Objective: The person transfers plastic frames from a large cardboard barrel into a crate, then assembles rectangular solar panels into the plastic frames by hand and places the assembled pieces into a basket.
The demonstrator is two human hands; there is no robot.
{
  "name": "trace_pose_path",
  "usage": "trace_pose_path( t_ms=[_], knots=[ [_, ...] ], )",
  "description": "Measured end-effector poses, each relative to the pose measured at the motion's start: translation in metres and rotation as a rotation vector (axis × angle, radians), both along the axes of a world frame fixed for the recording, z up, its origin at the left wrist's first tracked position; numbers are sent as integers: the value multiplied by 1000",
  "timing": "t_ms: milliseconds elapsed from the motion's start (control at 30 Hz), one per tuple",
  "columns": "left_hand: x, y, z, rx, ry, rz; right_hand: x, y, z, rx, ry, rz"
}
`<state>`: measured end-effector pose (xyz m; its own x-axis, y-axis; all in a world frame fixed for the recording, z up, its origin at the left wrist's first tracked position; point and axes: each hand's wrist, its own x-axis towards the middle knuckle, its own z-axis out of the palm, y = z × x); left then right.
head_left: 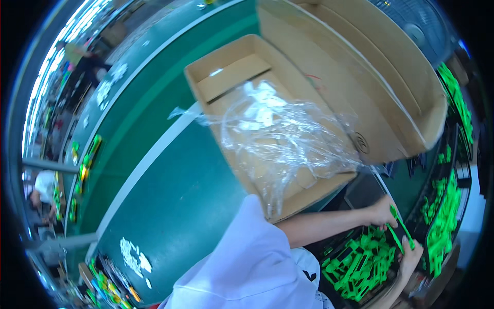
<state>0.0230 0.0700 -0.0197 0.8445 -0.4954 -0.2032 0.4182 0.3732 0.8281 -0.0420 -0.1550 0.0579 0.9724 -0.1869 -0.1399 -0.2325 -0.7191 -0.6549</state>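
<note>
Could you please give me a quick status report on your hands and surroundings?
Left hand and right hand both gripping slim green plastic. Heaped green parts close by. Cardboard box with crumpled clear film beyond, not blocking hands.

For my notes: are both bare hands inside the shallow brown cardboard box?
No, the left hand and right hand hold slim green pieces outside that box.

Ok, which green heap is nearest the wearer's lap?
The big heap just left of the right hand; the other green heaps lie right of that hand.
</note>
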Motion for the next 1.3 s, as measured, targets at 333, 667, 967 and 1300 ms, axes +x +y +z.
trace_pose_path(
  t_ms=[333,667,967,1300],
  knots=[
    [-11,-16,-14,-94,171,-369,13,52,29,134,-468,-49],
    [-33,-35,-37,499,-489,-732,96,-87,74,-493,-123,-239],
    [-27,-31,-35,523,-505,-546,174,-120,-21,-951,147,48],
    [-7,-23,-40,400,-373,-45,155,-96,26,152,-606,-389]
  ],
)
